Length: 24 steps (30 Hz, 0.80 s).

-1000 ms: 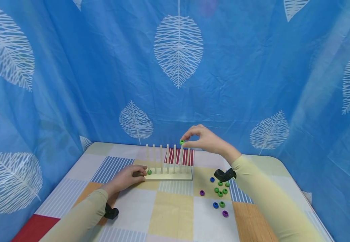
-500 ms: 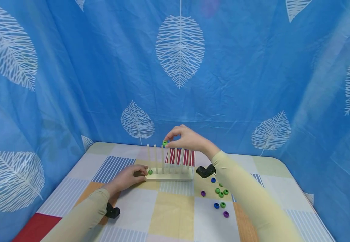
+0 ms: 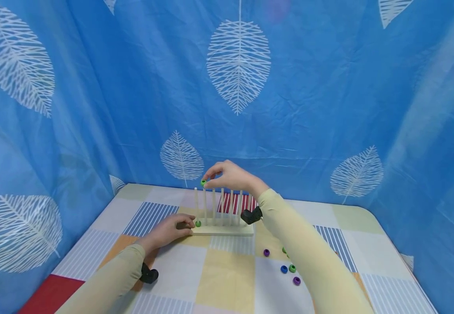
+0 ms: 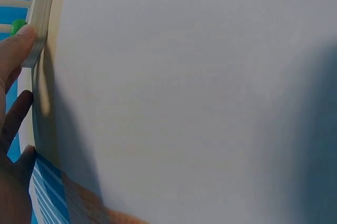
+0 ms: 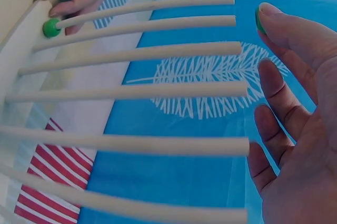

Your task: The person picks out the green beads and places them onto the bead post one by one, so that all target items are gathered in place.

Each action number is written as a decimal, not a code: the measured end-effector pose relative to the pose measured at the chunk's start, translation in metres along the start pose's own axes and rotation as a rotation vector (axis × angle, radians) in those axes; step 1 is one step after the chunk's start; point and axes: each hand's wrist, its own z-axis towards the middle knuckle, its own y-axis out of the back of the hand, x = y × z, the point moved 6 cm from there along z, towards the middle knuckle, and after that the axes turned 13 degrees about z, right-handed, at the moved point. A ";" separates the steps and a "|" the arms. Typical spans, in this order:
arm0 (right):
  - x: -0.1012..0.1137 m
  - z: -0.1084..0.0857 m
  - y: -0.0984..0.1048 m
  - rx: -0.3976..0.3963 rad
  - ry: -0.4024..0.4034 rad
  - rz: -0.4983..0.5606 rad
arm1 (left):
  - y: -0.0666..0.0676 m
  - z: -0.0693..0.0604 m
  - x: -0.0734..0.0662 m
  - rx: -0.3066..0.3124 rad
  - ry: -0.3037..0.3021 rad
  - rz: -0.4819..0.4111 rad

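In the head view, a pale wooden peg rack [image 3: 223, 231] with a row of several upright pegs stands on the table. My left hand [image 3: 170, 229] grips its left end, thumb at the front edge. A green bead [image 3: 198, 223] sits at the foot of the leftmost peg. Over the rack, my right hand [image 3: 231, 176] pinches another green bead [image 3: 203, 182] between thumb and finger, close to the top of the second peg from the left. The right wrist view shows this held bead [image 5: 259, 20] apart from the peg tips; the fingers partly hide it.
Loose beads lie right of the rack, among them a purple bead [image 3: 266, 252], a blue bead [image 3: 284, 269] and a green bead [image 3: 292, 268]. The right sleeve [image 3: 301, 244] covers some others. A blue leaf-print curtain [image 3: 289, 109] hangs behind the patchwork tablecloth [image 3: 227, 279].
My right hand has moved left along the peg tops with the green bead, from near the right-hand pegs to the second peg from the left. The left hand keeps its grip.
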 end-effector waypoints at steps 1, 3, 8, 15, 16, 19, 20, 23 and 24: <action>0.001 0.002 -0.001 0.006 0.006 0.006 | 0.000 0.000 0.000 0.001 -0.001 0.000; 0.002 0.005 -0.005 0.020 0.019 0.016 | 0.000 0.000 0.000 0.002 -0.002 -0.004; 0.002 0.012 -0.012 0.042 0.022 0.026 | 0.000 -0.001 0.000 -0.001 -0.015 -0.005; 0.002 0.015 -0.016 0.037 0.014 0.023 | -0.001 0.000 0.000 0.001 -0.016 -0.001; 0.002 0.016 -0.016 0.037 0.012 0.025 | -0.001 0.000 0.000 -0.001 -0.015 -0.003; 0.001 0.016 -0.017 0.038 0.011 0.038 | 0.000 -0.001 0.000 -0.003 -0.011 -0.011; 0.001 0.016 -0.017 0.039 0.011 0.042 | -0.001 -0.001 0.000 -0.002 -0.007 -0.015; 0.000 0.017 -0.018 0.044 0.008 0.051 | -0.001 -0.002 0.001 -0.004 -0.002 -0.019; -0.001 0.017 -0.018 0.045 0.007 0.052 | -0.001 -0.002 0.001 -0.004 -0.001 -0.022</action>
